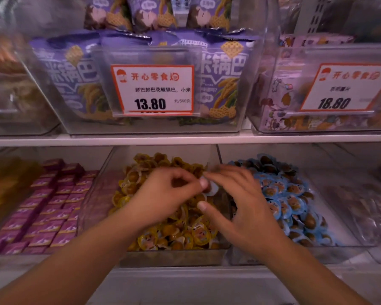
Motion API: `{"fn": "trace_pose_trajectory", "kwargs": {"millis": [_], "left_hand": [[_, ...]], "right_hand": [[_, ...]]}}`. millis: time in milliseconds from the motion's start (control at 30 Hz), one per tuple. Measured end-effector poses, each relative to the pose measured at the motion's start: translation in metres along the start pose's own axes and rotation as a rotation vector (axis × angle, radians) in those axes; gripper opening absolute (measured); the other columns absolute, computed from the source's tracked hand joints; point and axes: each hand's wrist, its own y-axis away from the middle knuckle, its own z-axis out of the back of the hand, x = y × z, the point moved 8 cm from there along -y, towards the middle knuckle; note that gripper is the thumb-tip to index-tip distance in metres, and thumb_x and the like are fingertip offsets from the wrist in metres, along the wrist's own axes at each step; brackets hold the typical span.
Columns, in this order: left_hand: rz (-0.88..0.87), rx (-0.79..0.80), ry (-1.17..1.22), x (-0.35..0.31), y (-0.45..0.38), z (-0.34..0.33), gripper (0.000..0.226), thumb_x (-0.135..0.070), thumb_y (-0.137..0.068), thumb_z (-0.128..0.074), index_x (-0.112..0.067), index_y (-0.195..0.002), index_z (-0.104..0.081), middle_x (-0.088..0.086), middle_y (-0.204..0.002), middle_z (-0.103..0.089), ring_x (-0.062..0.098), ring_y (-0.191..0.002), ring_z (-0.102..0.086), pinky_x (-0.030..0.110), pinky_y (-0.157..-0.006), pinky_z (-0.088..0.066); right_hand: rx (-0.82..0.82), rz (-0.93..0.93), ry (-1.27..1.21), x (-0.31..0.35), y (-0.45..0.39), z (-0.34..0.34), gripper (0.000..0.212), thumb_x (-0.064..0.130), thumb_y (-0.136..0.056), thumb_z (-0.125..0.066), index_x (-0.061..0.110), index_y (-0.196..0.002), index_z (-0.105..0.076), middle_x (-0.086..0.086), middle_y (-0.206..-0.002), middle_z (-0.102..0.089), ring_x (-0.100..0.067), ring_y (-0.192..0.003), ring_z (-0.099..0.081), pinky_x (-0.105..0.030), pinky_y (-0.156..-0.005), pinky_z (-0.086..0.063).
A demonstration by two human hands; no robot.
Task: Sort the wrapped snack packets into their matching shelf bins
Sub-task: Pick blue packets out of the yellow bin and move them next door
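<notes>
Two clear bins sit side by side on the lower shelf: the yellow-packet bin [163,256] and the blue-packet bin [295,249]. The left hand [163,194] curls over the yellow heap, seemingly pinching a pale packet [211,189]; motion blur hides its colour. The right hand [242,203] hovers with fingers spread. Check the colour first, then drop it well inside the matching bin.

- Left hand [163,192]: bare, no glove, ring or watch visible.
- Right hand [244,208]: bare too, nails short and plain.
- Both forearms bare to the frame's lower edge; no sleeve shows.
</notes>
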Motion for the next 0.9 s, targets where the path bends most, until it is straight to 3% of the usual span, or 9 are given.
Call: {"fn": "trace_pose_trajectory", "kwargs": {"millis": [100, 167, 200, 267, 333, 467, 567, 767, 900], "left_hand": [[0.002, 0.094, -0.013, -0.002, -0.002, -0.017, 0.051, -0.068, -0.085, -0.052, -0.021, -0.080, -0.073, -0.011, -0.062, -0.060, 0.005, -0.057, -0.053, 0.035, -0.051, -0.040], [0.001, 0.219, -0.135, 0.011, -0.001, -0.025, 0.057, -0.075, -0.084, -0.045, -0.025, -0.096, -0.071, -0.010, -0.083, -0.069, 0.007, -0.075, -0.063, 0.039, -0.070, -0.053], [-0.048, 0.346, -0.320, 0.020, 0.002, -0.035, 0.053, -0.075, -0.084, -0.048, -0.031, -0.105, -0.067, -0.011, -0.098, -0.068, 0.006, -0.090, -0.064, 0.037, -0.081, -0.054], [-0.169, 0.601, -0.783, 0.047, 0.016, -0.056, 0.057, -0.074, -0.082, -0.052, -0.038, -0.127, -0.055, -0.009, -0.123, -0.057, 0.011, -0.113, -0.055, 0.034, -0.100, -0.045], [-0.215, 0.698, -1.004, 0.072, 0.023, -0.067, 0.067, -0.072, -0.083, -0.051, -0.038, -0.139, -0.042, -0.005, -0.134, -0.046, 0.019, -0.121, -0.049, 0.040, -0.111, -0.033], [-0.339, 0.632, -1.211, 0.077, 0.004, -0.075, 0.074, -0.076, -0.076, -0.045, -0.032, -0.136, -0.040, -0.001, -0.127, -0.049, 0.026, -0.110, -0.054, 0.049, -0.107, -0.033], [-0.377, 0.543, -1.346, 0.072, -0.029, -0.065, 0.064, -0.063, -0.080, -0.053, -0.029, -0.133, -0.045, 0.001, -0.121, -0.054, 0.027, -0.109, -0.055, 0.050, -0.102, -0.033], [-0.352, 0.404, -1.284, 0.070, -0.058, -0.040, 0.047, -0.049, -0.089, -0.057, -0.033, -0.132, -0.047, 0.002, -0.124, -0.055, 0.031, -0.105, -0.057, 0.046, -0.097, -0.038], [-0.354, 0.210, -1.289, 0.057, -0.054, -0.018, 0.039, -0.043, -0.095, -0.050, -0.033, -0.133, -0.054, 0.003, -0.135, -0.053, 0.032, -0.114, -0.055, 0.046, -0.110, -0.030]], "right_hand": [[-0.133, -0.057, -0.059, -0.006, 0.001, 0.020, 0.025, 0.035, -0.092, -0.063, 0.021, -0.112, -0.069, 0.007, -0.107, -0.066, -0.009, -0.105, -0.059, -0.030, -0.089, -0.049], [-0.225, -0.209, -0.064, -0.028, 0.003, 0.039, 0.013, 0.032, -0.092, -0.064, 0.030, -0.105, -0.067, 0.010, -0.100, -0.065, -0.005, -0.099, -0.060, -0.018, -0.083, -0.046], [-0.236, -0.293, -0.033, -0.044, 0.005, 0.047, 0.011, 0.030, -0.092, -0.065, 0.032, -0.102, -0.066, 0.012, -0.098, -0.064, -0.007, -0.099, -0.060, -0.018, -0.083, -0.045], [-0.138, -0.434, 0.119, -0.072, 0.008, 0.051, 0.016, 0.032, -0.089, -0.066, 0.025, -0.103, -0.069, 0.007, -0.103, -0.061, -0.019, -0.110, -0.056, -0.029, -0.091, -0.045], [-0.049, -0.502, 0.207, -0.084, 0.012, 0.045, 0.029, 0.033, -0.088, -0.064, 0.016, -0.111, -0.069, -0.006, -0.117, -0.061, -0.029, -0.119, -0.051, -0.040, -0.099, -0.044], [-0.029, -0.416, 0.142, -0.061, 0.014, 0.019, 0.026, 0.029, -0.091, -0.061, 0.017, -0.113, -0.068, -0.002, -0.119, -0.058, -0.020, -0.116, -0.050, -0.030, -0.098, -0.040], [0.027, -0.378, 0.115, -0.056, 0.014, 0.002, 0.024, 0.024, -0.094, -0.057, 0.013, -0.113, -0.069, -0.002, -0.118, -0.058, -0.020, -0.115, -0.050, -0.036, -0.100, -0.043], [0.047, -0.448, 0.079, -0.072, 0.014, 0.000, 0.024, 0.026, -0.093, -0.059, 0.017, -0.114, -0.068, 0.002, -0.117, -0.056, -0.014, -0.113, -0.047, -0.022, -0.093, -0.036], [0.061, -0.423, 0.113, -0.068, 0.014, -0.003, 0.025, 0.027, -0.093, -0.057, 0.018, -0.114, -0.068, 0.003, -0.115, -0.058, -0.014, -0.112, -0.047, -0.021, -0.088, -0.033]]}}
